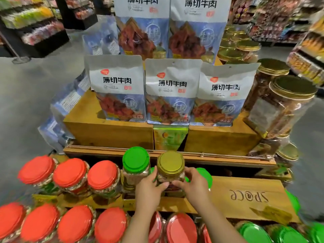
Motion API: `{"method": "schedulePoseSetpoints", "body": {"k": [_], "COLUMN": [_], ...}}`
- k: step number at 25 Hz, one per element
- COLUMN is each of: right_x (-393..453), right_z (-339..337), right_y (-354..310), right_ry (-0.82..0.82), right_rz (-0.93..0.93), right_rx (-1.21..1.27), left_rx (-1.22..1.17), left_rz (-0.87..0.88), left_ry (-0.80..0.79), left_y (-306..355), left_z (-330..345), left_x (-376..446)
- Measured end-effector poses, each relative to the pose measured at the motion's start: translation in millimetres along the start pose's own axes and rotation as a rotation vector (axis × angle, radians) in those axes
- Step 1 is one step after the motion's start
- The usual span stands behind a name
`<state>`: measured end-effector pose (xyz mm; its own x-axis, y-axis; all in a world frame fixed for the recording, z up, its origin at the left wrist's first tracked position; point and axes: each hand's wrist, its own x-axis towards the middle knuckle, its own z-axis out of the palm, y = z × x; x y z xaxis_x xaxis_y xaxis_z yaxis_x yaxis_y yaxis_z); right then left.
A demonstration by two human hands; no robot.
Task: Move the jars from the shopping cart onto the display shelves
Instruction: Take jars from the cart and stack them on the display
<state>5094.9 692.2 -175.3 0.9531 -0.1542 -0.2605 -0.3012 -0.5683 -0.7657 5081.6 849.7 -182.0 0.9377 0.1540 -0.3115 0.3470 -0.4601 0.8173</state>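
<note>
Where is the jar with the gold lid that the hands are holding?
In the head view, the gold-lid jar is low centre, gripped between the left hand and right hand, just right of the green-lid jar on the wooden shelf.

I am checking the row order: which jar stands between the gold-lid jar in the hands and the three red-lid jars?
In the head view, a green-lid jar stands there.

Clear glossy plastic jar [171, 178] with shiny gold metallic lid; matt wooden shelf [245, 199].

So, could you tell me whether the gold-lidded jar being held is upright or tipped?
Upright: the gold-lidded jar shows its lid facing up, left hand and right hand gripping its sides.
</note>
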Motion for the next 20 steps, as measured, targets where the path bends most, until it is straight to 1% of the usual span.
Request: {"method": "schedulePoseSetpoints", "body": {"k": [5,9,13,17,20], "right_x": [-3,1,3,-4,-22], "right_z": [12,20,26,23,4], "right_y": [10,11,7,9,16], "right_ry": [-0.018,0.003,0.023,0.049,0.058], "right_rz": [0.039,0.034,0.029,-0.005,0.011], "right_rx": [0.031,0.065,0.086,-0.030,0.022], "left_rx": [-0.101,-0.049,0.078,0.166,0.132], "left_rz": [-0.026,0.005,0.041,0.024,0.027], "left_ry": [0.040,0.111,0.174,0.145,0.117], "left_y": [-19,-22,-17,-12,-5], "left_z": [7,8,6,-3,-6], "left_x": [1,0,-3,-15,-31]}}
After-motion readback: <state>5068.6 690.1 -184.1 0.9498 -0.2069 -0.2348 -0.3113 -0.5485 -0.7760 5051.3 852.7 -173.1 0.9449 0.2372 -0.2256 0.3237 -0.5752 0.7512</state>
